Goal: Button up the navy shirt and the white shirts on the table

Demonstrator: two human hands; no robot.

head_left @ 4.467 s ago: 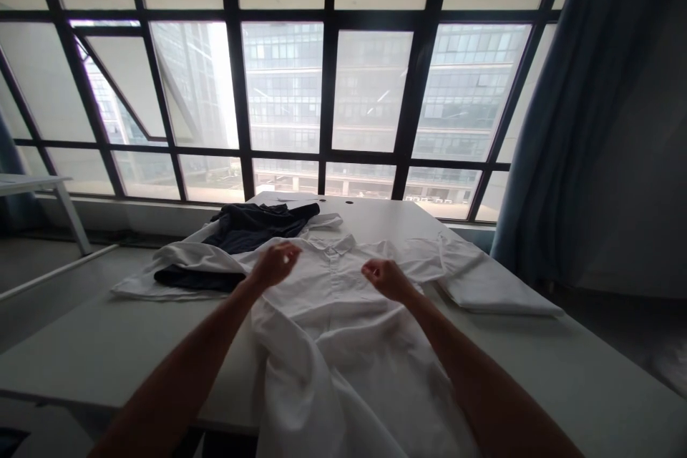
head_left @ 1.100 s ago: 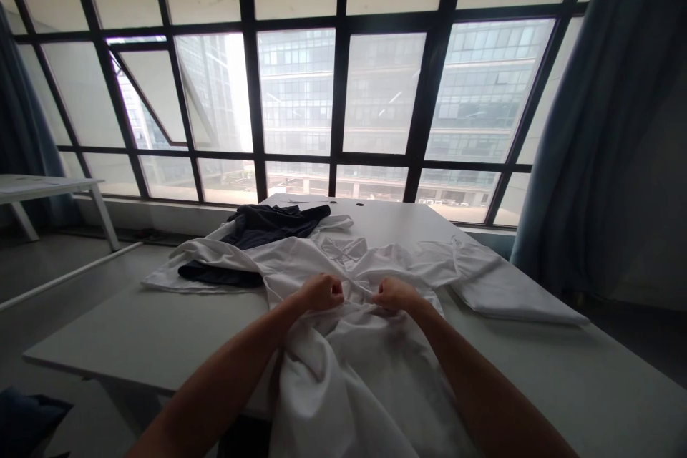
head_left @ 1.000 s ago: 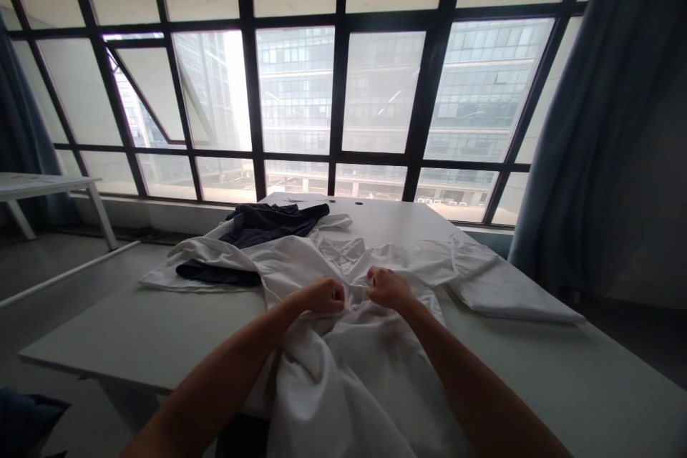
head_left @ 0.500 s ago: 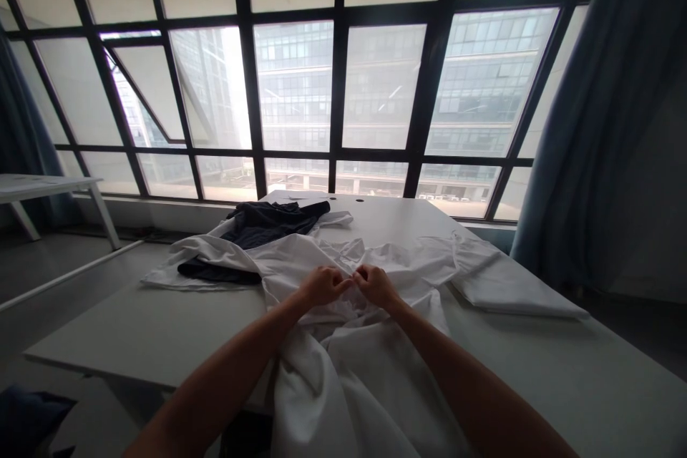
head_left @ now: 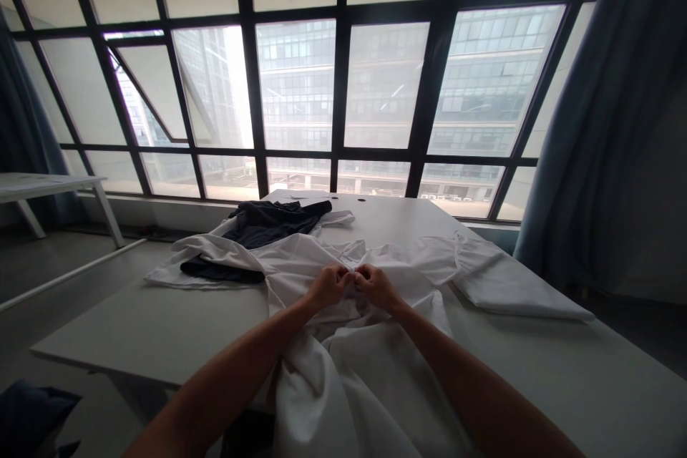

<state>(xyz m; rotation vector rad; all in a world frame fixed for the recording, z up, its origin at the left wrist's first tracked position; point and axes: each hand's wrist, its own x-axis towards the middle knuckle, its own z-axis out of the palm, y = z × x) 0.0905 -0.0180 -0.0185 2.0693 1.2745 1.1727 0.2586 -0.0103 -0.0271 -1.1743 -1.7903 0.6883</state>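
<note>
Arms (head_left: 236,372) stretched out, the left hand (head_left: 329,286) and right hand (head_left: 376,288) meet, both pinching the white, wrinkly shirt (head_left: 370,365).

Clock centred on the white shirt (head_left: 370,354), seen from where I stand: shirt is thin woven cloth, matt, creased. 10 o'clock, dark garment (head_left: 271,222), matt cloth, rumpled. 3 o'clock, folded white cloth (head_left: 520,290), matt, smoother. Tabletop (head_left: 515,365), smooth, faint sheen. 12 o'clock, glossy window glass (head_left: 295,79), metal-looking frame (head_left: 431,86). 2 o'clock, matt fabric curtain (head_left: 590,143).
</note>
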